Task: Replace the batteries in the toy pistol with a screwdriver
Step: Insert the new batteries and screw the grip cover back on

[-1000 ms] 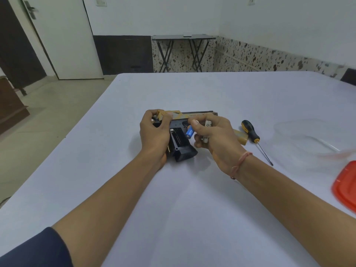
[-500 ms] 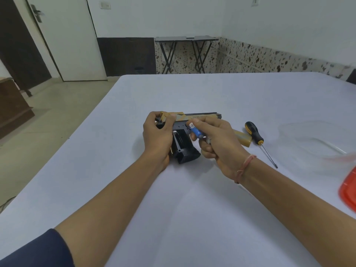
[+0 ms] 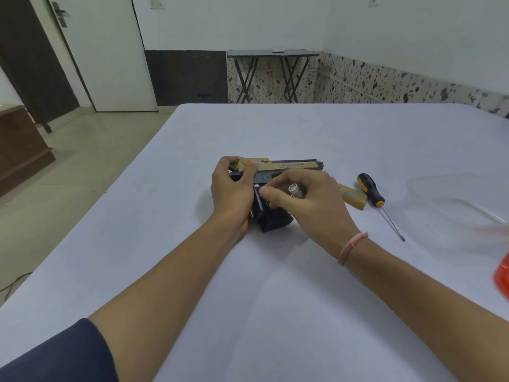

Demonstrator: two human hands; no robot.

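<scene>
**While the left hand pins the pistol: battery at the mouth of the grip**

Where the two hands meet, the toy pistol [image 3: 292, 166] lies flat on its side between them, its long axis running crosswise from the left hand out past the right, with the black grip [image 3: 275, 220] pointing back toward the person.

- Left hand [image 3: 231, 194]: curled over the rear of the pistol, holding it down.
- Right hand [image 3: 314, 208]: nearer the open grip. Thumb and forefinger pinch a blue battery [image 3: 258, 193], a small smooth cylinder with a metal cap, lying along the grip's length at the opening. Whether it is seated I cannot tell.
- Second battery [image 3: 295, 189]: pale, metal-ended, tucked among the right hand's remaining fingers.
- Pistol body: hard plastic, gold-tan slide over a dark frame.
- Just beyond the right hand: a gold plastic piece [image 3: 354, 198], probably the battery cover.
- Beside that: screwdriver [image 3: 371, 190], black-and-yellow handle and thin steel shaft, untouched.
- Farther right: something clear and blurred, and a red edge.
- Underneath: table [image 3: 275, 299] under a smooth white cloth.

Judgement: the coming move depends on keeping the battery parallel to the grip.
</scene>
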